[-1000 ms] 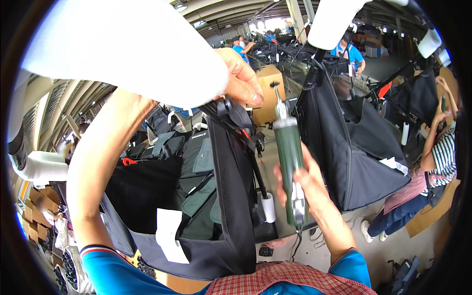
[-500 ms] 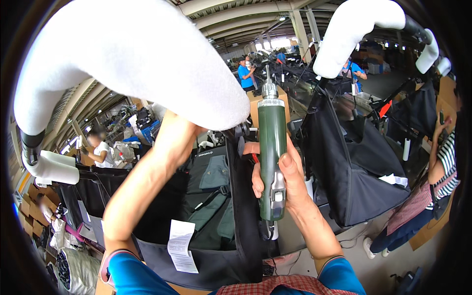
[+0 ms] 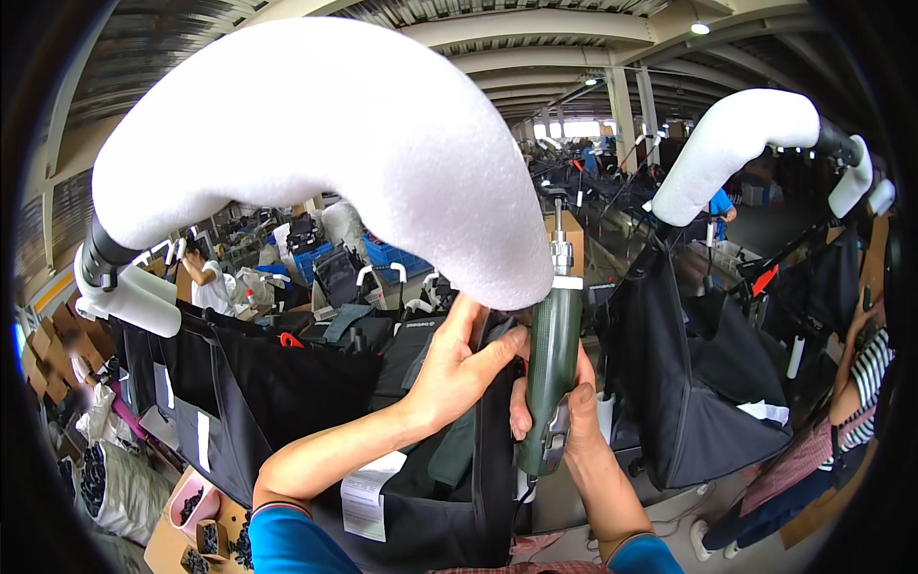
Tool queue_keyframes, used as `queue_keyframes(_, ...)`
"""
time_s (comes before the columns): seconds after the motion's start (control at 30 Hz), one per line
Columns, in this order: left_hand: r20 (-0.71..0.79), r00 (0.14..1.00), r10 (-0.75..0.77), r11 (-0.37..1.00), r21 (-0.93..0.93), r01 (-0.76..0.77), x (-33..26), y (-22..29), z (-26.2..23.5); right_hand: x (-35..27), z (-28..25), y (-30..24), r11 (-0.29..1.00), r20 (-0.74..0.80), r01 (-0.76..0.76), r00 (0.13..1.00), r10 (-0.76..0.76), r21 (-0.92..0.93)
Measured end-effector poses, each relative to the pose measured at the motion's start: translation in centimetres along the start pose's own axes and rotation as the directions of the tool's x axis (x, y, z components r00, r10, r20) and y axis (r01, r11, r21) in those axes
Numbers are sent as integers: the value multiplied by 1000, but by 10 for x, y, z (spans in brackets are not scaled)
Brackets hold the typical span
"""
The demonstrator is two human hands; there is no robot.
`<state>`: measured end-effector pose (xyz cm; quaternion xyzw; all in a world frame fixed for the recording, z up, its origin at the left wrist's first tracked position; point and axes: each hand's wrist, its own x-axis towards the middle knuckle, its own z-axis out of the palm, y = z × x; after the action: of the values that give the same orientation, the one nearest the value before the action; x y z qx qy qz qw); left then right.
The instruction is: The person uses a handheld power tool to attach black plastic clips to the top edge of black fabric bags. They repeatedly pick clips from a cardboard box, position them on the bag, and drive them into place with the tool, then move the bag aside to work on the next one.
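Observation:
My right hand is wrapped round a green electric screwdriver. The tool stands upright, its metal tip upward, beside the lower end of a white foam-wrapped handle. Just under that end, my left hand is closed at the top corner of a black fabric wagon. Its thumb points toward the screwdriver; the foam hides some fingertips, and what they grip cannot be made out. Dark green fabric pieces and a black folded panel lie inside the wagon. A white paper label hangs on its near side.
Another black wagon with a foam-wrapped handle stands at the right. A person in a striped sleeve is beyond it. Lower left, a pink container and small boxes hold black parts. Blue crates stand farther back.
The view has tilted up and the handle appears lower. My left hand has come out from behind the foam to the wagon's corner. The screwdriver is now close beside the foam's end.

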<state>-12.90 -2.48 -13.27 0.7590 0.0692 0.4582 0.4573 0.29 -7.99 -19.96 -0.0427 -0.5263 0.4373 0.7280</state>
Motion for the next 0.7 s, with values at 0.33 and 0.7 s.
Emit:
queue_keyframes(0.33,-245,922,301,921,327,-213,-2,-23,3,-9,4,-12,997,54,-53,997,50,50)
queue_keyframes(0.7,244,878,412,824,311,-473,17,-14,-37,-101,4,-67,617,-237,-429,898,372,-660)
